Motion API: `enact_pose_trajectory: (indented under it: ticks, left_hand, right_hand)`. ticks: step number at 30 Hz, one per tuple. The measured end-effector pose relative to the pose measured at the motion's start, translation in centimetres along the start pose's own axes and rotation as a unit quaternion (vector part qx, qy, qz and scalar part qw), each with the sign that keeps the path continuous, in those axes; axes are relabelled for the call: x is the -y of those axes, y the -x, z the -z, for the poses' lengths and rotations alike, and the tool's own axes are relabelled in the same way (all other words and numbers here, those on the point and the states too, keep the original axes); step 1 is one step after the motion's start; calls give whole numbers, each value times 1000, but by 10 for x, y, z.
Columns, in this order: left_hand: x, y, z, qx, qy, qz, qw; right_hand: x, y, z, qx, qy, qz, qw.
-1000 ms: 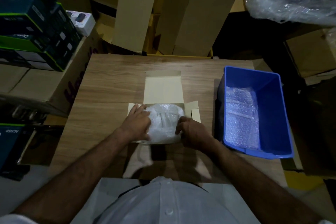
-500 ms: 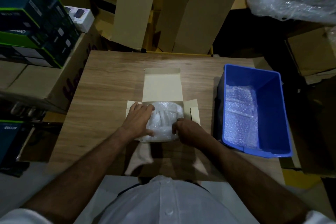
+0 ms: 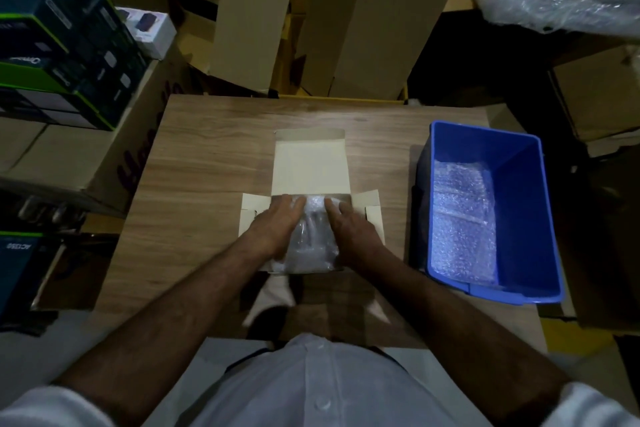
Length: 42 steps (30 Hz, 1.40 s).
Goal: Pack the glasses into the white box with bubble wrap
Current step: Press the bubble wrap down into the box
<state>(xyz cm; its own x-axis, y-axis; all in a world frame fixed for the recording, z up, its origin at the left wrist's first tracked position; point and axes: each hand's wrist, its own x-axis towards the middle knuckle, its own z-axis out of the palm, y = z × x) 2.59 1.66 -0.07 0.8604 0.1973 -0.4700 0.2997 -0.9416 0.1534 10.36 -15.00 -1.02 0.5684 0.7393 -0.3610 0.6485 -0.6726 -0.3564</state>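
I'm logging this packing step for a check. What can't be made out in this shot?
- Glasses: the head view shows only a bubble wrap bundle in the white box; wrap and dim light hide its contents.
- Bundle's sides: covered by the left hand and right hand.
- Blue bin: anything beneath its bubble wrap sheets is hidden.

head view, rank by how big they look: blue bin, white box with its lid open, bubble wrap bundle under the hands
1. blue bin, though it stands taller, so nearer the camera.
2. white box, flaps included.
3. bubble wrap bundle, partly covered by the left hand and right hand.
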Motion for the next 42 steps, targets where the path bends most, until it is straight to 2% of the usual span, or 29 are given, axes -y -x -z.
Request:
enact_pose_trajectory:
  ticks: [10,22,28,32,35,38,42]
  left_hand:
    - [-2,-6,-11,46,-29,10,999]
    - [-6,-13,-16,-3,-191,13,981]
    - [2,-11,-12,14,-144,-1,990]
    - [7,-2,2,-4,-16,5,1000]
    - [-1,1,3,-10,53,4,999]
    - [-6,-1,-13,29,39,16,999]
    - [-4,-4,-31,20,46,27,998]
  right_hand:
    - [3,-21,-24,21,26,-14,999]
    - [3,-26,-15,44,45,-6,998]
    - [6,-27,-13,46,32,-3,998]
    - [-8,-33,-2,104,-41,11,994]
    - [-10,-28,3,77,-61,-14,995]
    - [0,-20,-3,51,-43,-14,998]
    - [4,-17,-12,39,-30,-20,999]
